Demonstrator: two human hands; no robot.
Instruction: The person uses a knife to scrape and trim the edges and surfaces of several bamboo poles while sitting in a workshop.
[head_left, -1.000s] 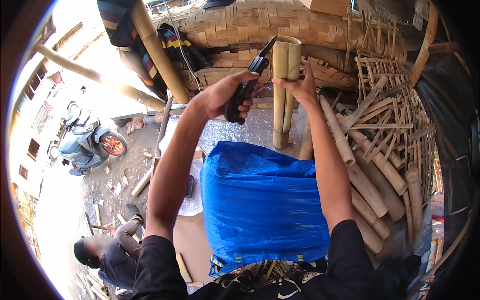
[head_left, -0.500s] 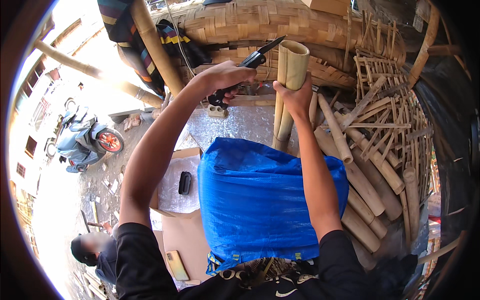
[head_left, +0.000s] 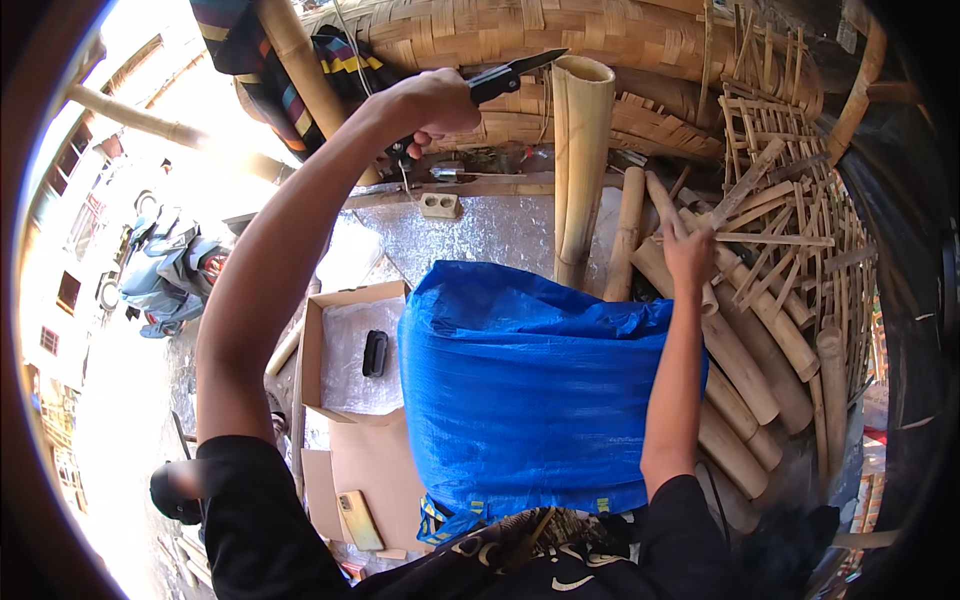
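My left hand (head_left: pixel 440 105) is closed round the black handle of a knife (head_left: pixel 500 82), its dark blade pointing right. The blade tip comes close to the rim of an upright bamboo tube (head_left: pixel 582 150); I cannot tell whether they touch. That tube stands behind a bundle covered in blue plastic sheet (head_left: pixel 540 390). My right hand (head_left: pixel 690 245) is over a heap of cut bamboo, at a slim bamboo pole (head_left: pixel 658 192). Its thumb and fingers look apart; whether they touch the pole is hard to see.
A carton (head_left: pixel 312 350) holding a small black case (head_left: pixel 375 353) and a phone (head_left: pixel 360 520) lie to the left. Bamboo slats (head_left: pixel 760 210) and thick poles (head_left: pixel 740 370) crowd the right. Woven bamboo (head_left: pixel 560 35) spans the back. A person (head_left: pixel 178 490) and a motorbike (head_left: pixel 165 275) are at far left.
My right hand has let go of the upright bamboo tube and moved right to the bamboo heap. My left hand, with the knife, has shifted up and slightly left. The tube stays standing.
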